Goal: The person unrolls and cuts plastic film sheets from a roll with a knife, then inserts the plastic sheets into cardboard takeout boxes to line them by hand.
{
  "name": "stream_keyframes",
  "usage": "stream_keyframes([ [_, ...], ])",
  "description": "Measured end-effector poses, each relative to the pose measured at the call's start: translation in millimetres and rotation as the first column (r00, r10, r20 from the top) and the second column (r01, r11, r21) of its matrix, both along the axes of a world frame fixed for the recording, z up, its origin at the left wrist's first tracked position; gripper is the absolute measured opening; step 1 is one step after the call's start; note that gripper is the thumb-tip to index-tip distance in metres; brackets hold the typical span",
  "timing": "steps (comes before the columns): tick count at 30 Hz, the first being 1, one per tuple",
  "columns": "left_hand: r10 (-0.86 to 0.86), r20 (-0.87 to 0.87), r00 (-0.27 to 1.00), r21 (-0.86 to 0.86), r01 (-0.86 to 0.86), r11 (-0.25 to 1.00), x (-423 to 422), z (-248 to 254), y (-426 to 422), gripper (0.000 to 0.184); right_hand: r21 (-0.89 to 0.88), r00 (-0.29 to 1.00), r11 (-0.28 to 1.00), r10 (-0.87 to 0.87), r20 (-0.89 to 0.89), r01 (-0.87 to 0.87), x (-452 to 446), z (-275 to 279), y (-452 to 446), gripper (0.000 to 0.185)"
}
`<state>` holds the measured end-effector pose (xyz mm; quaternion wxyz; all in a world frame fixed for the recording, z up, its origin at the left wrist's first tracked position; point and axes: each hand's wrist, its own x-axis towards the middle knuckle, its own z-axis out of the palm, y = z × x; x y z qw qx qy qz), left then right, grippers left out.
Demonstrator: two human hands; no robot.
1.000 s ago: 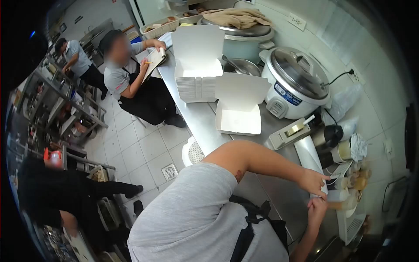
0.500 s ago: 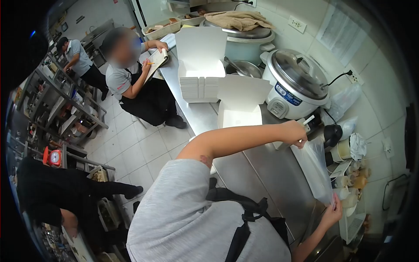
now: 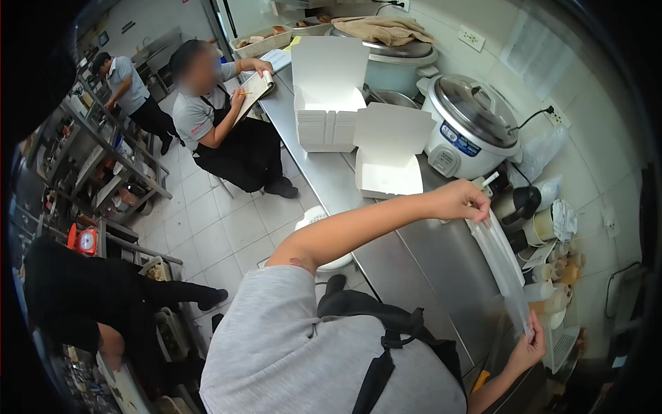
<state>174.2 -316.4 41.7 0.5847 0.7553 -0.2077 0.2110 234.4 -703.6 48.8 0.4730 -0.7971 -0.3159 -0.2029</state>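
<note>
A strip of thin clear plastic stretches lengthwise along the wall side of the steel counter. At its upper end my left hand is closed, thumb and fingers pinching the plastic. My right hand pinches the lower end, near the counter's right part. Beyond my left hand, an open white carton stands with its lid up. Beside it is a stack of white cartons, the top one open. Part of a tape dispenser shows behind my left hand, mostly hidden.
A rice cooker and a large pot under a brown cloth stand along the wall. Jars line the right side. Across the counter, a co-worker writes on a pad; two other people are farther left.
My hands, together at first, have moved apart with the plastic between them. Over the last half second the plastic has narrowed into a strip. The view has shifted slightly.
</note>
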Motion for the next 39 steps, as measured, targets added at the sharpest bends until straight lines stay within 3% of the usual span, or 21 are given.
stream_keyframes([
  [3,0.056,0.010,0.998,0.004,-0.056,0.998,-37.3,11.4,-7.9,0.018,-0.152,0.996,0.987,-0.041,0.082,0.053,-29.5,22.3,-2.5,0.019],
  [5,0.081,0.037,0.996,0.008,-0.081,0.997,-63.9,13.2,-12.4,0.020,-0.108,0.998,0.993,0.058,0.037,-0.054,-47.5,25.8,-3.6,0.017],
  [7,0.003,-0.014,1.000,-0.321,-0.007,0.947,-87.1,-2.0,-22.6,0.016,-0.116,0.993,0.989,0.101,0.058,-0.093,-60.6,24.0,-14.3,0.016],
  [8,0.064,-0.103,0.993,-0.318,-0.094,0.943,-100.7,-10.6,-22.4,0.022,-0.082,0.993,0.989,0.121,-0.007,-0.122,-72.9,24.1,-15.5,0.018],
  [9,0.025,-0.126,0.992,-0.478,-0.083,0.875,-108.1,-19.9,-27.9,0.032,-0.046,0.988,0.990,0.127,-0.091,-0.131,-82.3,20.2,-16.1,0.018],
  [11,0.189,-0.377,0.907,-0.466,-0.361,0.808,-121.3,-36.4,-39.0,0.041,-0.023,0.978,0.981,0.190,-0.085,-0.193,-93.5,3.9,-12.9,0.015],
  [15,0.014,-0.422,0.906,-0.770,-0.367,0.522,-147.0,-75.3,-65.9,0.034,-0.083,0.910,0.948,0.268,-0.318,-0.308,-126.5,-25.3,-18.3,0.022],
  [17,-0.053,-0.348,0.936,-0.865,-0.298,0.404,-161.9,-85.7,-82.4,0.030,-0.076,0.863,0.935,0.285,-0.417,-0.346,-141.2,-32.4,-19.5,0.025],
  [19,-0.102,-0.323,0.941,-0.906,-0.276,0.320,-181.5,-96.0,-96.1,0.022,-0.112,0.879,0.938,0.258,-0.400,-0.326,-153.9,-42.0,-23.6,0.025],
  [22,-0.110,-0.275,0.955,-0.914,-0.225,0.336,-203.8,-123.7,-107.0,0.017,-0.136,0.894,0.954,0.191,-0.406,-0.266,-173.0,-62.3,-27.3,0.024],
  [25,-0.024,-0.365,0.931,-0.852,-0.323,0.413,-225.0,-154.1,-112.7,0.010,-0.191,0.938,0.964,0.114,-0.326,-0.184,-191.9,-95.5,-33.3,0.022],
  [29,-0.052,-0.381,0.923,-0.852,-0.329,0.407,-239.8,-141.1,-118.3,0.025,-0.142,0.958,0.987,0.025,-0.287,-0.069,-203.1,-99.8,-33.6,0.018],
  [33,-0.091,-0.437,0.895,-0.774,-0.322,0.545,-239.6,-113.2,-112.1,0.038,-0.182,0.975,0.982,-0.086,-0.207,0.048,-197.4,-83.6,-34.5,0.016],
  [37,-0.117,-0.373,0.920,-0.745,-0.222,0.629,-243.3,-115.8,-107.5,0.041,-0.128,0.977,0.992,-0.023,-0.212,-0.004,-220.5,-94.0,-40.5,0.015],
  [39,-0.109,-0.379,0.919,-0.775,-0.251,0.579,-255.2,-126.6,-108.0,0.036,-0.116,0.984,0.993,0.000,-0.177,-0.021,-242.7,-115.6,-40.1,0.018],
])
